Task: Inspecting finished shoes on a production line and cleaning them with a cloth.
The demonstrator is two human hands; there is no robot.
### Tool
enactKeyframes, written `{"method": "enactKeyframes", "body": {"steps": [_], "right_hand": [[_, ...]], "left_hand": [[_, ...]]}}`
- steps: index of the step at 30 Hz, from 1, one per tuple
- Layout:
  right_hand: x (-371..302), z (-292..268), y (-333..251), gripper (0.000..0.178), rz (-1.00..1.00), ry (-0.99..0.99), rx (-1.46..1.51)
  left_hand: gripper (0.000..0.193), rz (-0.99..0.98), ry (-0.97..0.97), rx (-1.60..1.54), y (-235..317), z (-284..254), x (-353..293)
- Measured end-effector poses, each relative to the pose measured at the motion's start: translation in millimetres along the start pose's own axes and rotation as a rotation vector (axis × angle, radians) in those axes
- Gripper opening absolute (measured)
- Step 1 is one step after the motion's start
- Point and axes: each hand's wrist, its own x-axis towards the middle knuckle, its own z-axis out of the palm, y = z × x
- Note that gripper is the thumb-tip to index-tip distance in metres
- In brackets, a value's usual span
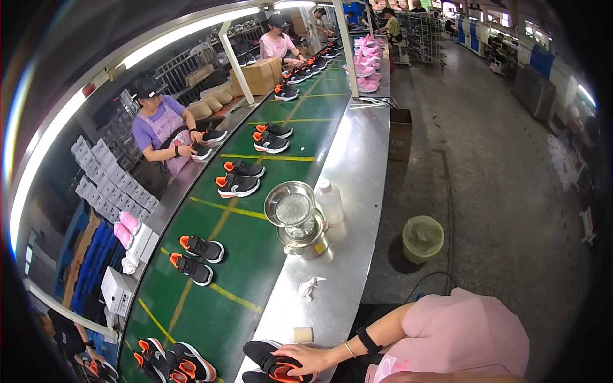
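Note:
At the lower edge my right hand (308,359) grips a black sneaker (258,348) with orange lining, its fingers at the shoe's opening. Part of a second dark shoe (254,376) shows just below, cut off by the picture's edge. The sneaker is over the metal ledge of the bench. A small beige block (303,334) lies close beyond my hand, and a crumpled white tissue (311,288) farther up the ledge. My left hand does not show.
A green conveyor belt (236,287) carries pairs of black-and-orange sneakers (199,258). On the ledge stand a metal pot with a dish (290,204) and a white bottle (330,203). A lined bin (422,239) is on the floor to the right. Across the belt, a co-worker (163,124) handles shoes.

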Motion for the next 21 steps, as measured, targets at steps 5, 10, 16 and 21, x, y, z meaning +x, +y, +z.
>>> {"method": "enactKeyframes", "body": {"steps": [5,10,16,21], "right_hand": [[1.1,-5.0,-16.9,0.069,0.107,-0.045,0.020],[-1.0,-12.8,-0.8,0.064,0.310,-0.057,0.656],[-15.5,-18.0,10.9,0.050,0.681,-0.062,1.259],[-15.6,-21.6,56.7,0.050,0.601,-0.157,1.361]], "left_hand": [[0.055,0.051,0.059,0.044,-54.1,-27.8,22.5],[0.059,0.025,0.065,-0.192,-7.8,-12.7,-3.3],[0.068,-0.271,-0.085,-1.084,-39.3,26.9,2.0],[0.060,-0.222,-0.135,-1.202,-54.3,43.8,17.2]]}}
